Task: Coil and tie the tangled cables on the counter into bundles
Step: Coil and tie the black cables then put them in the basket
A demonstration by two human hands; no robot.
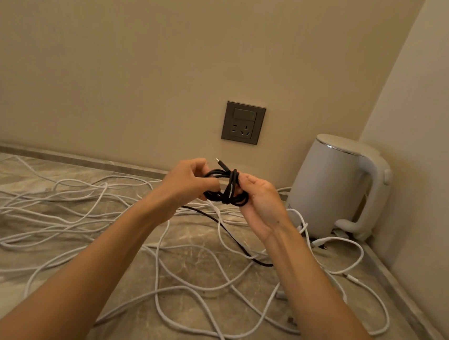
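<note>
Forearms: my left forearm (93,267) and right forearm (316,288) are closest to the lens, both bare, reaching forward over the tabletop.
Task thing: a thin black cable coil (225,189) is held up in the air between my two hands, above the tabletop and in front of the wall. A few turns of the cable cross its middle, and a small metal-tipped plug (220,162) sticks up from the top.
Left hand: my left hand (186,182) has its fingers curled round the left end of the coil.
Right hand: my right hand (258,200), palm turned toward me, grips the right end, fingertips at the cross-wrap.
Below: a loose black cable (238,242) runs across the brown marbled stone tabletop (195,257).
Around: long tangled white cables (77,210) sprawl over most of the surface.
Far right: a white electric kettle (334,186) stands in the corner.
Wall: a grey square wall socket (243,123) sits above my hands.
</note>
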